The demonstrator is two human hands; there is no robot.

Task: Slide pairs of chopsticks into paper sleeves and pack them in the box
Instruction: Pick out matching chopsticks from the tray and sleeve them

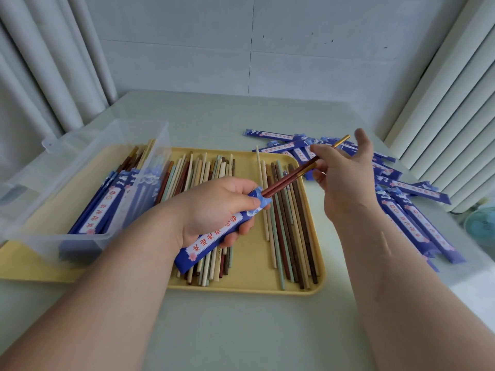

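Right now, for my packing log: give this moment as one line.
step: sleeving | left hand: holds paper sleeve | right hand: pinches brown chopstick pair, tips in sleeve mouth | box: sleeved pairs inside

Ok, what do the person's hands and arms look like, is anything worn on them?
Nothing worn shows. The left hand and right hand are bare: no gloves, no rings, no watch or band at the wrists. The left forearm and right forearm are uncovered to the picture's edge, no sleeve in view. A thin line marks the right forearm.

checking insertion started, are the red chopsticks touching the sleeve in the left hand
Touching. Head view: the red chopsticks pass into the mouth of the sleeve the left hand holds.
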